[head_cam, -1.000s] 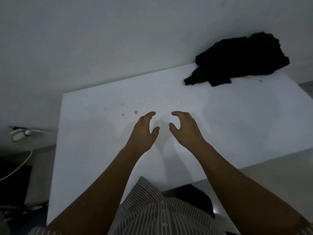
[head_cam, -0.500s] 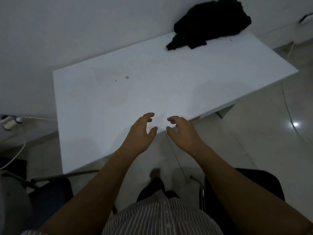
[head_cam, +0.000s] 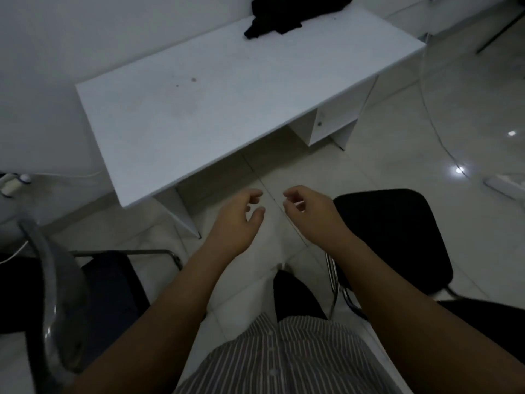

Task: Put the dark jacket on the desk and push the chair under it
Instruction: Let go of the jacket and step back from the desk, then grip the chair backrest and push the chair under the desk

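Observation:
The dark jacket (head_cam: 287, 15) lies crumpled on the far right corner of the white desk (head_cam: 216, 89), partly cut off by the top edge of the view. A chair with a black seat (head_cam: 397, 240) and a chrome frame stands on the floor at my right, out from under the desk. My left hand (head_cam: 237, 223) and my right hand (head_cam: 309, 213) hover side by side over the floor in front of the desk's near edge. Both hold nothing, with fingers loosely curled and apart. My right hand is just left of the black seat.
A second dark chair (head_cam: 113, 282) with a chrome rail stands at my lower left, beside a curved translucent chair back (head_cam: 54, 291). A power strip and cables (head_cam: 12, 184) lie by the wall at left. A thin cable (head_cam: 437, 132) runs over the tiled floor at right.
The view has pulled back from the desk and tipped down; both hands, earlier over the desktop, now hang over the floor. The chair at right has come fully into view.

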